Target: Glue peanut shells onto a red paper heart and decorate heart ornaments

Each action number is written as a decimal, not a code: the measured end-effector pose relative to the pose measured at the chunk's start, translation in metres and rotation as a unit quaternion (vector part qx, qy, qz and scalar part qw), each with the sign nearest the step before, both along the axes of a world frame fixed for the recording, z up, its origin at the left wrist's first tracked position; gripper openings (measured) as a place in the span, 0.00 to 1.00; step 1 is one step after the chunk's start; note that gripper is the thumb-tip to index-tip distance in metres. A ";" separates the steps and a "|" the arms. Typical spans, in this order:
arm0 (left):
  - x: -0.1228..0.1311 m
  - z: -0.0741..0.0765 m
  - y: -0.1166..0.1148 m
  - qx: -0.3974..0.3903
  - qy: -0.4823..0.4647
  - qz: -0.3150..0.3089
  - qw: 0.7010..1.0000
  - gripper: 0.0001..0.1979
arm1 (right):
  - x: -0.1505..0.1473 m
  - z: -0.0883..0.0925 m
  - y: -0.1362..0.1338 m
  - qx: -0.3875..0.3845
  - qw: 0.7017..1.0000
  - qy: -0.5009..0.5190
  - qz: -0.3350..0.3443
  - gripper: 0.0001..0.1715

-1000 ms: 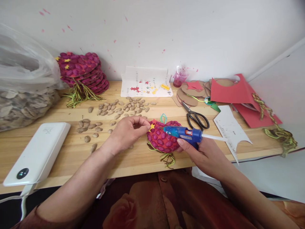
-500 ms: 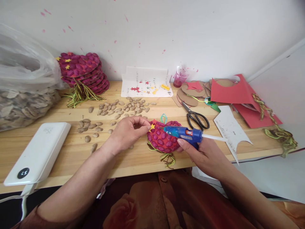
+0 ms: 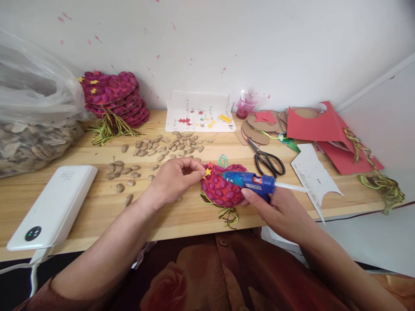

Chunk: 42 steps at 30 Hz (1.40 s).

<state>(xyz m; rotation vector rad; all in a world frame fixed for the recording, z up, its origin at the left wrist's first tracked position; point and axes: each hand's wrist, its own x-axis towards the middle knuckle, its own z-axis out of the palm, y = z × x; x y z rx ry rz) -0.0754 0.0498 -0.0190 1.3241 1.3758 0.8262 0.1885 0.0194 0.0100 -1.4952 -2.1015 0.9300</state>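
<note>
A blue hot glue gun (image 3: 249, 180) with a clear glue stick (image 3: 290, 186) out of its back is gripped by my right hand (image 3: 280, 207). Its nozzle points left, over a pumpkin-shaped craft piece (image 3: 220, 192) covered in magenta-painted peanuts on red. Thumb and forefinger of my left hand (image 3: 178, 179) pinch a small yellow star (image 3: 208, 173) at the piece's upper left, close to the nozzle tip. A red star (image 3: 210, 164) sits just above. From the piece come a blue-green loop (image 3: 222, 161) at the top and a yarn tassel (image 3: 229, 217) below.
Loose peanuts (image 3: 162, 149) are scattered left of centre. Black scissors (image 3: 269, 159) and red paper (image 3: 313, 125) lie right. Finished-looking peanut pieces (image 3: 113, 93) are stacked behind, near a bag of peanuts (image 3: 35, 142). A white power bank (image 3: 53, 205) lies at left.
The view has shifted very slightly. Both hands, the glue gun and the yellow star hold nearly the same position as before.
</note>
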 end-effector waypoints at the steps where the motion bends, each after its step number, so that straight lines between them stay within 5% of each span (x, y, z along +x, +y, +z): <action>1: 0.000 0.000 0.000 0.000 -0.001 0.001 1.000 0.11 | 0.000 0.000 0.000 -0.003 1.000 -0.010 0.000 0.23; 20: 0.000 -0.001 0.001 0.001 0.014 -0.006 1.000 0.11 | 0.001 0.002 -0.003 -0.028 0.999 -0.036 -0.008 0.23; 25: 0.001 0.000 0.000 -0.001 0.025 -0.004 1.000 0.11 | 0.008 -0.006 -0.001 -0.115 0.991 0.059 -0.023 0.25; 30: 0.004 0.004 -0.002 0.026 0.052 -0.003 0.998 0.12 | 0.010 -0.020 0.000 -0.207 0.946 0.236 -0.076 0.24; 36: 0.016 0.007 -0.001 0.101 0.168 0.009 0.980 0.08 | 0.007 -0.033 0.002 -0.220 0.899 0.358 -0.122 0.23; 42: 0.028 0.008 0.001 0.106 0.209 -0.005 0.972 0.07 | 0.003 -0.040 0.002 -0.225 0.888 0.377 -0.135 0.23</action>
